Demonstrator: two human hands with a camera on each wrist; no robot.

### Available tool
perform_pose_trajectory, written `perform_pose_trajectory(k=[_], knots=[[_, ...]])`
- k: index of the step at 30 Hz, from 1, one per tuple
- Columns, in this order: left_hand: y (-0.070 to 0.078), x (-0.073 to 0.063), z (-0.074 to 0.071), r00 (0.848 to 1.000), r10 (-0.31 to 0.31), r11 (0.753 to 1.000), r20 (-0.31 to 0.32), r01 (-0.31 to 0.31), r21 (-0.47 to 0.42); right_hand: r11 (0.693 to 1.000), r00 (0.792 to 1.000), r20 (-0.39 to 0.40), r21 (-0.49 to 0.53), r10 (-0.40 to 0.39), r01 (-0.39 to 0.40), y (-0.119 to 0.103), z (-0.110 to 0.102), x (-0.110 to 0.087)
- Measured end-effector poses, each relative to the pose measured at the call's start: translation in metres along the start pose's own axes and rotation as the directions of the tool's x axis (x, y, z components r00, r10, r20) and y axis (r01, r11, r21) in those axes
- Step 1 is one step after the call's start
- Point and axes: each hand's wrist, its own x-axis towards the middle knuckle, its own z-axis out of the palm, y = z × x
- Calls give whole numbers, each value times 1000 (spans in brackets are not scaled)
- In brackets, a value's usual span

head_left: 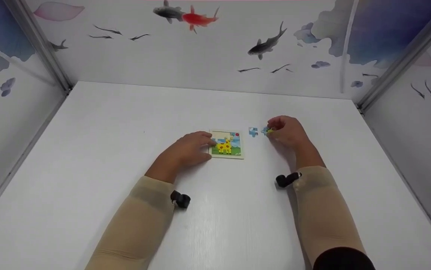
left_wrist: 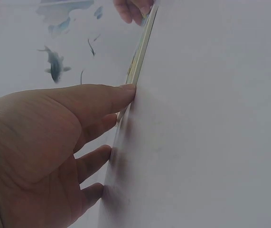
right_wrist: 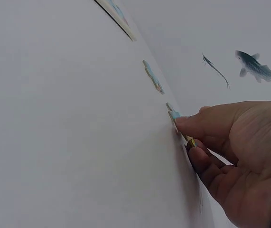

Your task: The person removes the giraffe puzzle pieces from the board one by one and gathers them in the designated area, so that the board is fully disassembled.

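A small square giraffe jigsaw puzzle (head_left: 226, 149) in a pale frame lies on the table, its upper part showing bare tray. At its left side my left hand (head_left: 193, 149) rests with fingers spread, the thumb (left_wrist: 123, 95) touching the near corner and a finger lying over the picture. To the right, my right hand (head_left: 288, 131) pinches a puzzle piece (right_wrist: 191, 142) with yellow on it between thumb and fingers. A bluish piece (right_wrist: 174, 115) shows by the thumb; whether it is separate is hard to tell. Another blue piece (head_left: 253, 131) lies between puzzle and right hand.
The white table (head_left: 223, 210) is bounded by a back wall (head_left: 208, 56) printed with fish, and by side panels with metal corner posts (head_left: 384, 63). Small black cameras (head_left: 181, 199) sit on both wrists over beige sleeves (head_left: 133, 225).
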Motion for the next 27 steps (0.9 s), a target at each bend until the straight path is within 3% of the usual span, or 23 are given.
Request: perform_pose_trajectory(k=[8,20,27], knots=[[3,-1,1,1000,0,1000,-1,0,-5,998,1000,-21,68,13,-11,-13,1,-4],[-1,1,2,1000,-9,1000,-5,9,-21,993,989,96,46,-111,107,-71,43,-17],[0,2,0,1000,-10,1000,1,11,-25,992,981,147,-1,-124,125,-76,57,-15]])
